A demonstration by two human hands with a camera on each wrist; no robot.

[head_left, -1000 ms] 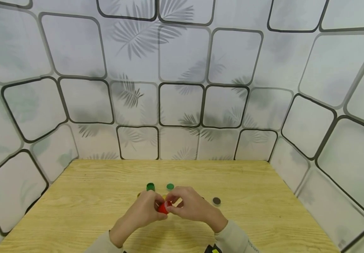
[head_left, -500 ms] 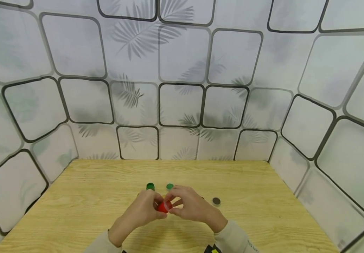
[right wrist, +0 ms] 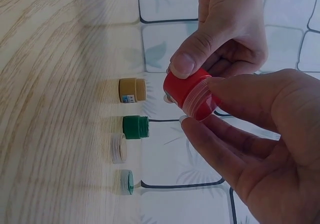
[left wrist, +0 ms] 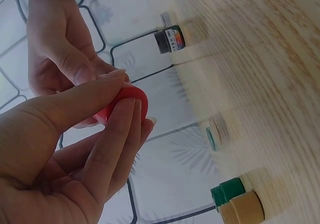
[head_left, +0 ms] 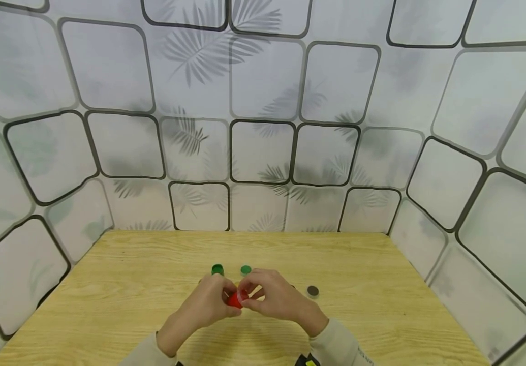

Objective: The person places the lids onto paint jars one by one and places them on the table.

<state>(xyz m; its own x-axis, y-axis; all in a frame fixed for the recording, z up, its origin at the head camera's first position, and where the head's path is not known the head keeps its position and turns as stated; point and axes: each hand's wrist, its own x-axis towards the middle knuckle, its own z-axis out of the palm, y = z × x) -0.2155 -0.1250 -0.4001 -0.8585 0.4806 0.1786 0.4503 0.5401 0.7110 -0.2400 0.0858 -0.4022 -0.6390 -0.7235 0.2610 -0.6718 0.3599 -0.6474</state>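
Observation:
A small red paint jar (right wrist: pixel 182 86) is held above the table, tilted on its side. My left hand (head_left: pixel 210 301) grips its body with thumb and fingers, covering much of it in the left wrist view. At the jar's mouth is a clear screw lid (right wrist: pixel 199 100), red on its inner face. The right hand (head_left: pixel 277 296) pinches this lid between thumb and fingertips, close against the left fingers. In the head view the two hands hide most of the jar.
On the table (head_left: pixel 363 325) stand an uncapped green jar (right wrist: pixel 135 127) and a tan jar (right wrist: pixel 131 90). Near them lie a green lid (head_left: pixel 246 270) and a tan lid (right wrist: pixel 119 149). A dark labelled jar (left wrist: pixel 171 40) and dark lid (head_left: pixel 312 291) are to the right. Patterned curtains surround the table.
The right fingers have shifted slightly over the lid, and the yellow patch seen between the hands is now hidden. Both hands otherwise stay in place around the red jar.

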